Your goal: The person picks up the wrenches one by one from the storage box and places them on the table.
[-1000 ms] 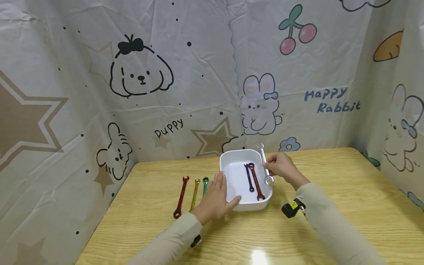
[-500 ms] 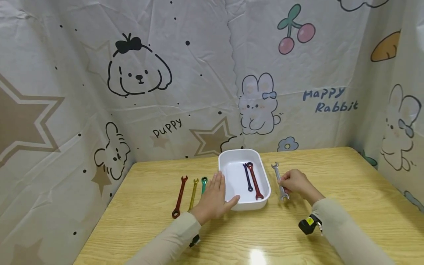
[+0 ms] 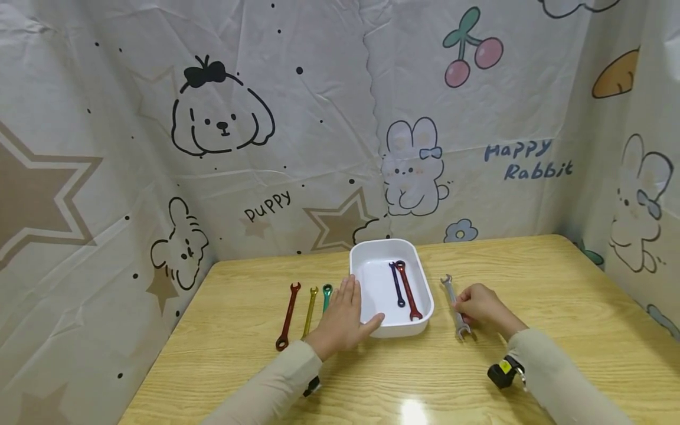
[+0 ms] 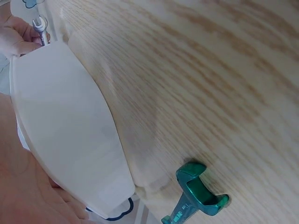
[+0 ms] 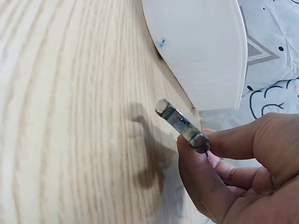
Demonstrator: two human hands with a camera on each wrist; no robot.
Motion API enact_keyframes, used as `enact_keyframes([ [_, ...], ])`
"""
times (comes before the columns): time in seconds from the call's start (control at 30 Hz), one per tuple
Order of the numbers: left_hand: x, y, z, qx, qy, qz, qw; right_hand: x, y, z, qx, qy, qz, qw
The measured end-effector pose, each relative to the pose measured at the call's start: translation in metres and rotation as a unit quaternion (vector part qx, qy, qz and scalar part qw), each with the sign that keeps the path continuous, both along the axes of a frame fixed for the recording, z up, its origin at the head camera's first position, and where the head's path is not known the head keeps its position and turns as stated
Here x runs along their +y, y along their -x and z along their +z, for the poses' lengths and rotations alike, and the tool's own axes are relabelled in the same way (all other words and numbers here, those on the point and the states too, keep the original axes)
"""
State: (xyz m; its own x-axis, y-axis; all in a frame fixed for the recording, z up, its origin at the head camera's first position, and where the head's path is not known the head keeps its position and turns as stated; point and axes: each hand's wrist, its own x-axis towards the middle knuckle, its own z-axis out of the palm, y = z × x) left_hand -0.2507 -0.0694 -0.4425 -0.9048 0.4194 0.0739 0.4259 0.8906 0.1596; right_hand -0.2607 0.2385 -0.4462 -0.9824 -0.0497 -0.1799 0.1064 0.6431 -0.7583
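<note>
A white rectangular tray stands on the table. Inside lie a small purple wrench and a larger red wrench, both towards its right side. My left hand rests against the tray's left wall with straight fingers, the thumb at the near rim. To the right of the tray, my right hand pinches a silver wrench by its middle between thumb and fingers. In the right wrist view that silver wrench is seen end-on, its shadow on the table beside it. The left wrist view catches its far end too.
Left of the tray lie a dark red wrench, a yellow wrench and a green wrench, partly hidden by the left hand. A patterned cloth hangs behind the wooden table and along its sides.
The right hand has carried the silver wrench from over the tray's right rim, rightward and nearer, down towards the table beside the tray. The left hand has stayed at the tray.
</note>
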Motion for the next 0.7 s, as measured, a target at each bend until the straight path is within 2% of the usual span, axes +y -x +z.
enact_keyframes([
  [0.23, -0.0003, -0.001, 0.002, -0.005, -0.005, -0.003, 1.0, 0.0011, -0.0024, -0.0047, 0.008, -0.017, 0.003, 0.9998],
  [0.47, -0.0002, -0.0018, 0.0022, -0.001, -0.003, -0.002, 1.0, 0.0004, -0.0013, -0.006, 0.028, -0.073, 0.012, 0.9968],
  [0.7, 0.0001, -0.002, 0.0018, -0.001, -0.006, -0.004, 1.0, 0.0011, 0.0002, -0.0065, 0.019, -0.095, 0.021, 0.9951],
])
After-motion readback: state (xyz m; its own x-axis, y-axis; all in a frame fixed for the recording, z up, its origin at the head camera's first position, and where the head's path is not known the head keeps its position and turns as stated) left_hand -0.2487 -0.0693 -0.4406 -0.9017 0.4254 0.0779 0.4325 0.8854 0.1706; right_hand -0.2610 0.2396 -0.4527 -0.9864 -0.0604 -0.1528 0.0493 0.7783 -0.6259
